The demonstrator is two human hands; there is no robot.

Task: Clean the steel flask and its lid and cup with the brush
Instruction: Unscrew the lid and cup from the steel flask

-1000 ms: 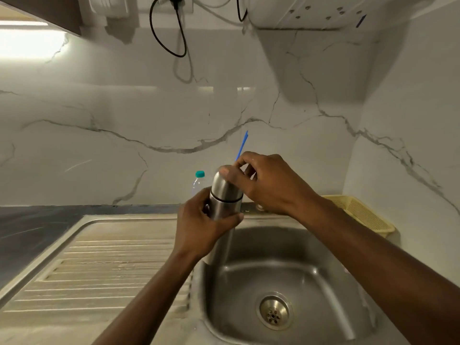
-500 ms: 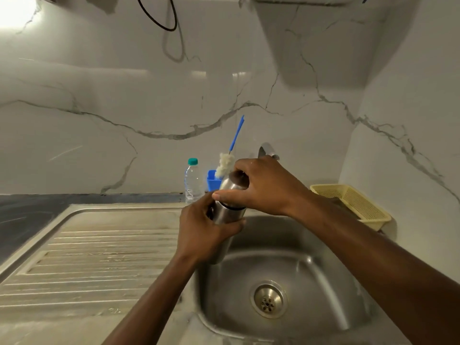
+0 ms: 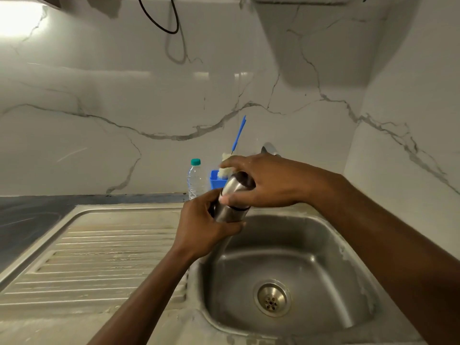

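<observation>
The grip of the left hand (image 3: 206, 225) was clamped around the body of the steel flask (image 3: 230, 211), fingers wrapped from the left. The grip of the right hand (image 3: 270, 183) was curled over the flask's steel cap (image 3: 235, 186), thumb at its lower edge, just above a dark seam. The flask was held in the air, tilted with its top leaning right, above the far-left corner of the sink basin (image 3: 323, 257).

Nearest, a round drain (image 3: 272, 298) sat in the basin floor. To the left lay the ribbed steel drainboard (image 3: 99, 257), and beyond it a strip of dark table (image 3: 27, 215).

Farther back, against the wall, stood a clear water bottle (image 3: 195, 179) with a teal top, and just right of it a blue container (image 3: 214, 181). A brush (image 3: 238, 133) with a thin blue handle and pale bristles leaned up from that container, partly hidden by the right hand. A chrome tap (image 3: 268, 147) showed just behind the right hand. White marble-patterned wall (image 3: 124, 95) rose behind, with a black cable (image 3: 161, 23) looping down at the top.
</observation>
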